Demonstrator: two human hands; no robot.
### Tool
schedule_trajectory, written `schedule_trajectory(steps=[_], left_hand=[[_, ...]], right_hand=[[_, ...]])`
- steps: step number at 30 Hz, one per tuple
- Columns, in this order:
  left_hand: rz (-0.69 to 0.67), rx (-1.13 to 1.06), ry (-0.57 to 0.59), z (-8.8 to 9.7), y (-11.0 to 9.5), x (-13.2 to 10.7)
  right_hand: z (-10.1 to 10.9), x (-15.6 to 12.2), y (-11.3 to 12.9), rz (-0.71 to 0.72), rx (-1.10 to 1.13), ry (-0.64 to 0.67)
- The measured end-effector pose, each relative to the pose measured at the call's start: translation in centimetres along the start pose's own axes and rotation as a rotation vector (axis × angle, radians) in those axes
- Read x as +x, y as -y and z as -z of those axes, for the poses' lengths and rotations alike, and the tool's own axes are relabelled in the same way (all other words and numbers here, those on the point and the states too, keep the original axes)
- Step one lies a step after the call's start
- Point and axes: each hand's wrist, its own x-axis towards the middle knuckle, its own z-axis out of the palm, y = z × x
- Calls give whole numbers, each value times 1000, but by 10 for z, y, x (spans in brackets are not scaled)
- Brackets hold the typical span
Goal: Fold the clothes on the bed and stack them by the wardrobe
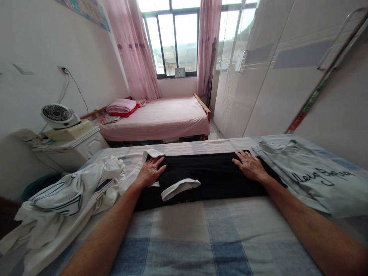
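A black garment with white trim (pixel 214 178) lies in a long folded strip across the bed. My left hand (pixel 151 171) rests flat on its left end, fingers spread, beside a white trimmed edge. Towards the right end my right hand (pixel 249 165) lies palm down on the black cloth, its fingers stretched out. A curved white band (pixel 180 188), which looks like a cuff or collar, sits on top of the garment near my left hand. Neither hand grips anything.
Crumpled white clothes with dark blue stripes (pixel 67 201) lie at the left. A pale grey garment with black lettering (pixel 312 172) lies flat at the right. Checked bedding (pixel 184 237) covers the bed. Beyond are a pink bed (pixel 178 115), a fan (pixel 59 114) and a wardrobe (pixel 258 76).
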Motion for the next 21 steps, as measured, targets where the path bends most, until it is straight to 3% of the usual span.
schedule_trajectory(steps=[21], left_hand=[[-8, -12, -19, 2, -1, 0]], right_hand=[[1, -1, 1, -9, 40, -13]])
